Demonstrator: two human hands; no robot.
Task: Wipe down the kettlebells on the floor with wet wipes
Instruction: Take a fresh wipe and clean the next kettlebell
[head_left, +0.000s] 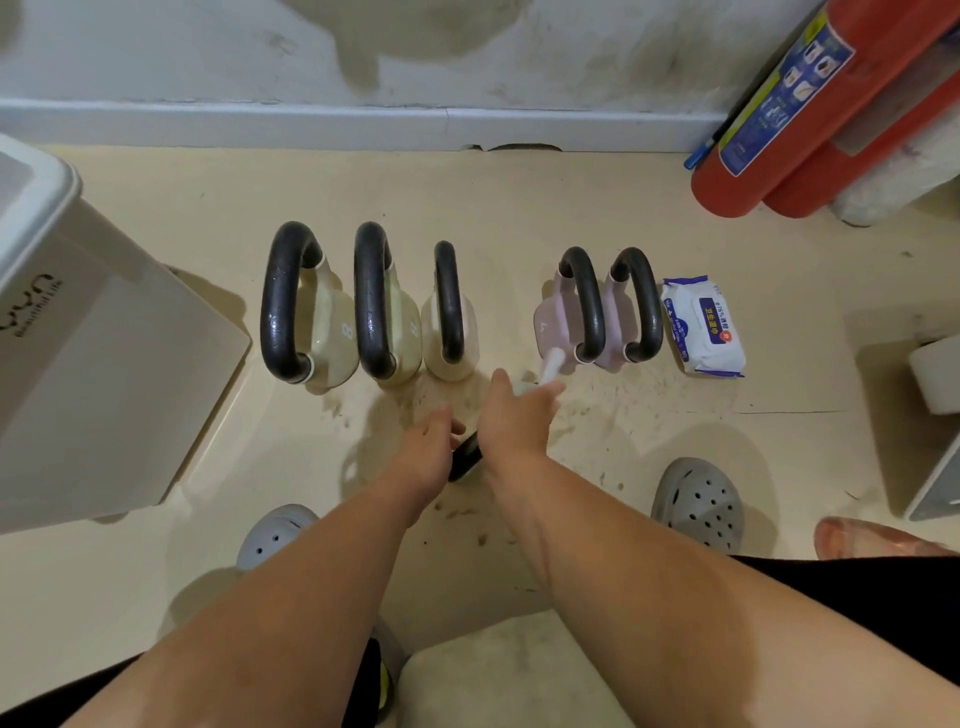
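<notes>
Five kettlebells stand in a row on the floor: two large cream ones (332, 322) (400, 322), a small cream one (449, 332) and two pink ones (558, 322) (621, 322), all with black handles. My right hand (514, 415) pinches a white wet wipe (550, 366), whose far end reaches the near side of the left pink kettlebell. My left hand (431, 452) curls round a black handle (466, 457) close to me; whatever that handle belongs to is hidden under my hands. A pack of wet wipes (704, 325) lies right of the pink kettlebells.
A white plastic box (78, 338) stands at the left. Red fire extinguishers (810, 130) lean at the back right by the wall. My grey clogs (698, 501) (275, 535) are on the stained beige floor. White objects (935, 379) sit at the right edge.
</notes>
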